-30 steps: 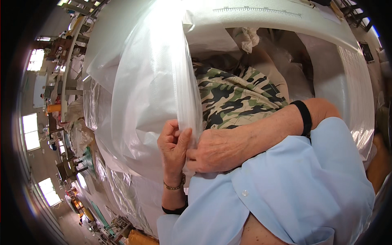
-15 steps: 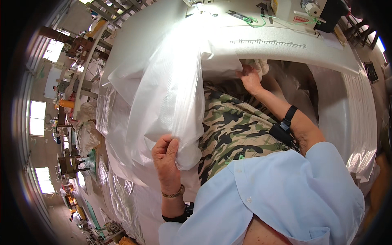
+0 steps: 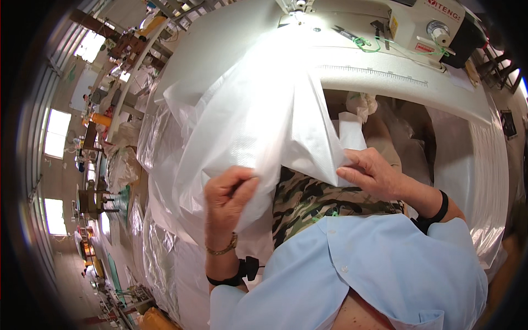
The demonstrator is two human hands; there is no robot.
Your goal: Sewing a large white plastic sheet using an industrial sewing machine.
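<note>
A large sheet of thin white plastic fabric [image 3: 236,132] drapes from the sewing machine [image 3: 421,27] table down over my lap. My left hand [image 3: 228,195] pinches a fold of it on the left, thumb against the bent forefinger. On the right, my right hand [image 3: 374,173] grips a corner of the same fabric between thumb and fingers, pulling it out to a point. Between the hands the fabric runs up to the brightly lit needle area [image 3: 300,14], where glare hides its upper end.
On the machine table [image 3: 357,63] lie small snips [image 3: 346,33] with green thread and a dark metal tool [image 3: 378,30]. A printed ruler scale runs along its front edge. Stacked white sheeting [image 3: 467,176] hangs at the right. More machines and orange items stand beyond the left side.
My right hand has come back from under the table edge toward me and now holds a fabric corner. My left hand keeps its pinch, slightly higher in view. The view has shifted slightly.
</note>
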